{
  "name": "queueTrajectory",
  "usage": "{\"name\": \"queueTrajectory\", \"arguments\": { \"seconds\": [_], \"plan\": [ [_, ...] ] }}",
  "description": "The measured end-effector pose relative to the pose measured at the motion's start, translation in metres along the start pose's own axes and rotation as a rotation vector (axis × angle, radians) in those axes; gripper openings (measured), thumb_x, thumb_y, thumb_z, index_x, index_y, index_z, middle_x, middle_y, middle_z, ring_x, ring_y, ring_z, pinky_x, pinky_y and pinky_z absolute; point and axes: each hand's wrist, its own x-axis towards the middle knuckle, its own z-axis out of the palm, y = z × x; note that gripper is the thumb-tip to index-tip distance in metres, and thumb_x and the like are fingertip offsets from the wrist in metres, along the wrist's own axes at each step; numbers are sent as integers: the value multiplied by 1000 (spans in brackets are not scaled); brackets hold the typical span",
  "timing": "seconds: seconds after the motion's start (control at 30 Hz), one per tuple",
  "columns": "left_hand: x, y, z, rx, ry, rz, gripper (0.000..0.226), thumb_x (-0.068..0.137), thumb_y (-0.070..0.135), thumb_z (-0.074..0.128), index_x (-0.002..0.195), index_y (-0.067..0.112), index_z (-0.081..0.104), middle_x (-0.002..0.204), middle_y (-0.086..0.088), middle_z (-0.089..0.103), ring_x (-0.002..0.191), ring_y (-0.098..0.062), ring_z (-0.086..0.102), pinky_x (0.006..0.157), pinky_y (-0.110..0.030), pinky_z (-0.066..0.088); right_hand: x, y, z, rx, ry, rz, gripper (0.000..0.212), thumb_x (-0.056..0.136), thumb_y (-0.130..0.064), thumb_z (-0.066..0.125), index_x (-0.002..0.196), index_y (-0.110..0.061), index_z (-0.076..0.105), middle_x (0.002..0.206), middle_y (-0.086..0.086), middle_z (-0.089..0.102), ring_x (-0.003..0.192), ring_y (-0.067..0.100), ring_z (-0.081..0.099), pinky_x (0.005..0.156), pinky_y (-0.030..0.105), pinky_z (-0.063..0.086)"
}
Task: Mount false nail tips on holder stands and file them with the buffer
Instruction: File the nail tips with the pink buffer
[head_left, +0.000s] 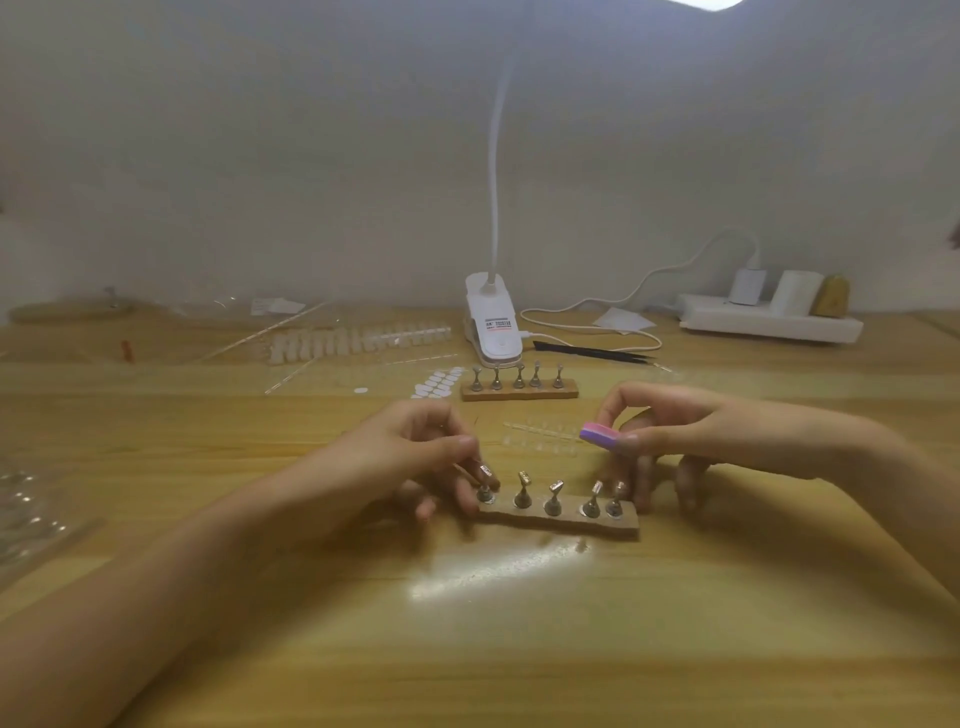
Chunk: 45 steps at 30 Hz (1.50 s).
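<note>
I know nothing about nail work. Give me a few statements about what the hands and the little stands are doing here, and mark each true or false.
1. The right hand holds a pink and purple buffer block. True.
2. The left hand is at the leftmost stand of the near wooden base. True.
3. The near wooden base carries three metal stands. False: it carries five.
4. The second wooden base, farther back, lies on its side. False: it sits flat, stands upright.
5. The white clip lamp stands behind the far base. True.
</note>
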Motion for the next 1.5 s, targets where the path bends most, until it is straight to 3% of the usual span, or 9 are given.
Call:
{"name": "queueTrajectory", "arguments": {
  "seconds": [0.17,0.3,0.43,0.53,0.63,0.8,1.03,1.23,1.5],
  "plan": [
    [0,10,-7,-63,63,18,18,84,27,66,88,9,63,105,-12,74,76,-16,71,44,-16,46,17,5,17,-52,231,-123,28,96,-39,52,114,-17,48,97,3,76,69,12,62,50,29,45],
    [7,17,-1,-5,97,22,12,94,15,59,91,3,59,104,-9,75,92,-22,74,51,-20,53,26,7,24,-29,372,-186,15,103,-31,50,113,-20,49,104,0,76,64,13,58,43,21,39],
    [18,19,11,81,51,-34,11,94,10,62,88,1,60,101,-8,75,92,-22,74,53,-23,54,28,10,26,-32,420,-196,16,102,-32,53,113,-22,51,103,-3,76,62,10,57,41,19,39],
    [29,24,10,180,41,-15,12,94,12,64,84,7,62,99,-7,75,87,-20,74,50,-23,54,27,7,25,-9,434,-195,32,89,-48,62,110,-24,57,103,-4,76,62,8,58,41,21,39],
    [32,26,7,232,62,34,10,92,20,67,83,14,68,92,-1,75,71,-14,72,44,-20,48,27,6,24,-2,436,-222,10,96,-21,64,105,-24,65,102,-2,77,66,9,67,42,23,44],
    [32,19,11,237,221,202,10,81,31,77,80,21,76,64,18,65,51,1,52,46,-11,39,31,-1,33,45,298,-177,17,92,-12,69,105,-22,74,101,2,77,91,22,76,52,21,54],
    [33,7,20,357,250,434,11,84,23,74,83,13,78,81,6,65,55,5,49,54,-9,35,43,-4,44,164,256,-219,30,87,-11,72,114,-15,60,100,8,77,89,23,76,54,23,56],
    [36,2,17,366,245,405,21,71,37,75,80,19,79,78,15,60,51,-2,37,50,-13,31,44,5,47,168,255,-293,26,86,-17,71,101,-5,53,97,8,78,85,22,77,52,18,50],
    [36,3,20,282,284,341,9,68,32,83,67,27,75,72,15,62,45,-1,39,44,-14,33,44,5,49,160,273,-318,23,86,-20,72,102,-10,58,98,8,78,86,25,76,53,20,52]
  ]
}}
